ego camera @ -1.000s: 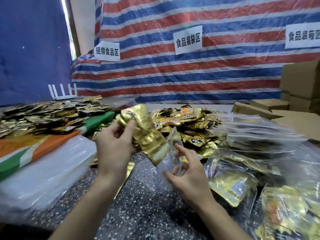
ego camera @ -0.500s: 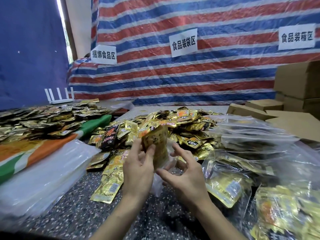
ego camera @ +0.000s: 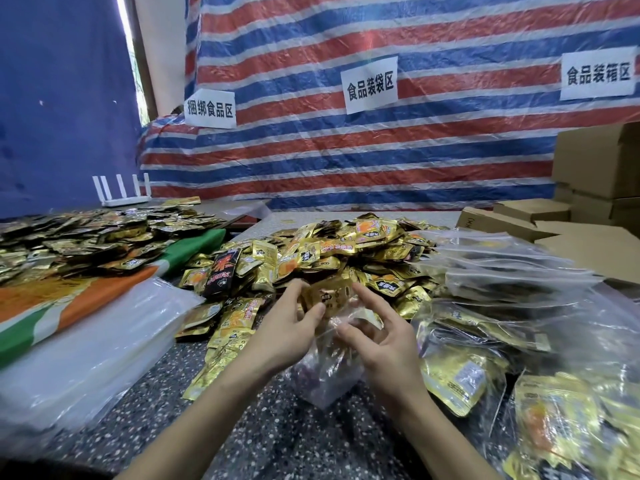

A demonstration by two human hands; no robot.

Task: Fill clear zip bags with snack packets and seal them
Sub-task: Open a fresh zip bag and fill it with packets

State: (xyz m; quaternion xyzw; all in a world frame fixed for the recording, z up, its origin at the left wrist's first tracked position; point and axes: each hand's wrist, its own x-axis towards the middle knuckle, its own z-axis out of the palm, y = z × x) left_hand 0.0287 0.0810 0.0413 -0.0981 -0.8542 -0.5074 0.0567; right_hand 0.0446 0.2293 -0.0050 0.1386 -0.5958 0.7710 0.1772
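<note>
Nearest us, our forearms reach in over the speckled surface (ego camera: 263, 441). Our left hand (ego camera: 287, 336) pinches a gold packet (ego camera: 327, 299) between thumb and fingers, its lower end at the mouth of a clear bag (ego camera: 323, 372) that stands crumpled between our hands. Our right hand (ego camera: 384, 344) holds the bag's top edge, its thumb and curled fingers on the plastic, the index finger stretched out toward the packet. To the right lie filled bags (ego camera: 485, 358) of gold packets; to the left, a stack of empty bags (ego camera: 90, 341). Beyond our hands spreads a pile of packets (ego camera: 346, 251), with flat bags (ego camera: 502, 261) beside it. Farther back stand boxes (ego camera: 595, 161) and a striped tarp (ego camera: 381, 150) with paper signs (ego camera: 370, 84).
</note>
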